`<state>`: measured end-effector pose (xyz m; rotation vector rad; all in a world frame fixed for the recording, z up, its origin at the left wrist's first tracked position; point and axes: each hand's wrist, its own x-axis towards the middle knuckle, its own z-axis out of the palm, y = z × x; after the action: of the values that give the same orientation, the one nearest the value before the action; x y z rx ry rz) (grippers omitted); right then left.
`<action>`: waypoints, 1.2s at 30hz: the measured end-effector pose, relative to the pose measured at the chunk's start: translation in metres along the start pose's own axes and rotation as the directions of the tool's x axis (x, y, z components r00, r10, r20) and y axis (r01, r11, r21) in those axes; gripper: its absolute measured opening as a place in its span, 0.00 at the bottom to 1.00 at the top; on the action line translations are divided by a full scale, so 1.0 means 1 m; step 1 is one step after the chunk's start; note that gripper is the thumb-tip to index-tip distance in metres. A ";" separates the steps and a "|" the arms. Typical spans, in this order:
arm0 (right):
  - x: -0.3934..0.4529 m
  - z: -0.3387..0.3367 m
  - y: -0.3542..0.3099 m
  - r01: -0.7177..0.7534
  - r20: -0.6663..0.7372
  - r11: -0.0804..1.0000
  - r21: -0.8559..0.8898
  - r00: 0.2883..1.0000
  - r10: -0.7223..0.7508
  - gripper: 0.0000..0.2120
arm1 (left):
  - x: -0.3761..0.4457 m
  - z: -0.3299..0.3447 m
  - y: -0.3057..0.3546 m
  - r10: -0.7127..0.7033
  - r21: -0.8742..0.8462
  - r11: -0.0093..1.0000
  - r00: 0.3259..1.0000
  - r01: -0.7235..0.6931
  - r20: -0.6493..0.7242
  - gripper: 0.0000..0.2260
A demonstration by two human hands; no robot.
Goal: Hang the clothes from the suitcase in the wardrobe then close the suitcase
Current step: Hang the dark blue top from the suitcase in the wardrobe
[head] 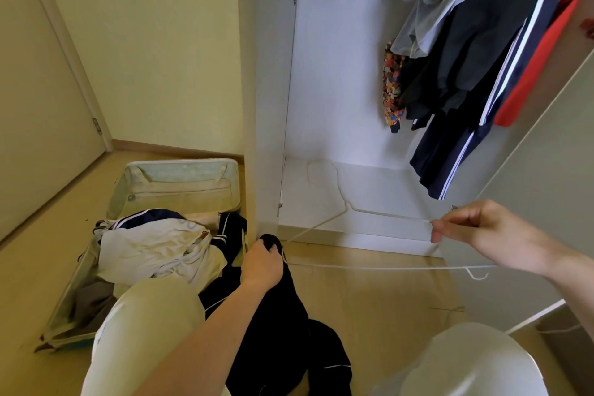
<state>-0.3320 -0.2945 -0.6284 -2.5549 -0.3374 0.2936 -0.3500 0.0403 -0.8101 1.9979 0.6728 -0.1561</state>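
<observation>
Left hand (262, 262) curls around dark navy white-striped garment (283, 315) near open suitcase (180, 183); right hand (482, 228) extended, pinching thin white wire hanger (369, 212).

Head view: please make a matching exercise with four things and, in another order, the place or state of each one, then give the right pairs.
Things:
1. white wire hanger
2. black garment
3. suitcase
4. red garment

Places or states:
A. open on the floor, clothes still inside
B. hanging in the wardrobe
C. pinched by the right hand
D. gripped by the left hand

Pairs: 1-C, 2-D, 3-A, 4-B
</observation>
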 end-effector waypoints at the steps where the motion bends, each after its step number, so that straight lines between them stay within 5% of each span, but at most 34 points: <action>1: -0.001 -0.001 -0.001 -0.004 -0.011 1.000 -0.009 1.000 0.004 0.41 | 0.000 0.001 -0.001 0.001 0.001 1.000 1.000 -0.001 -0.006 0.21; 3: -0.004 0.002 -0.002 -0.008 -0.002 1.000 0.008 1.000 0.008 0.39 | 0.001 0.003 -0.001 -0.007 -0.041 0.999 1.000 0.007 -0.004 0.20; 8: -0.006 0.031 -0.001 0.009 0.031 0.996 0.090 0.999 -0.011 0.14 | 0.000 0.005 0.005 0.032 -0.285 0.958 0.996 -0.006 0.086 0.18; 15: 0.009 0.087 0.010 -0.031 0.103 0.986 0.163 0.995 0.014 0.15 | -0.029 -0.013 0.031 0.313 -0.554 0.828 0.889 -0.083 0.335 0.10; 19: 0.007 0.098 0.012 -0.018 0.080 0.944 0.329 0.997 -0.009 0.20 | -0.024 -0.034 0.026 0.437 -0.351 0.886 0.800 -0.303 0.413 0.11; 23: 0.006 0.105 0.019 -0.058 0.117 0.911 0.408 0.993 0.011 0.21 | -0.016 -0.029 0.016 0.647 -0.052 0.752 0.720 -0.657 0.252 0.06; 28: 0.016 0.105 0.036 -0.257 0.236 0.732 0.632 0.962 0.134 0.19 | -0.020 -0.017 0.020 0.641 -0.086 0.762 0.730 -0.642 0.236 0.09; 33: 0.035 0.103 0.072 -0.290 0.148 0.204 0.935 0.842 0.519 0.18 | -0.032 -0.019 0.036 0.585 -0.294 0.786 0.808 -0.544 0.068 0.06; 36: 0.040 0.110 0.079 -0.445 0.227 0.324 0.834 0.814 0.534 0.14 | -0.037 -0.021 0.043 0.565 -0.363 0.774 0.825 -0.519 0.023 0.06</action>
<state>-0.3104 -0.2943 -0.7683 -1.5335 0.5658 0.4290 -0.3619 0.0285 -0.7521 1.7416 0.0041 0.1720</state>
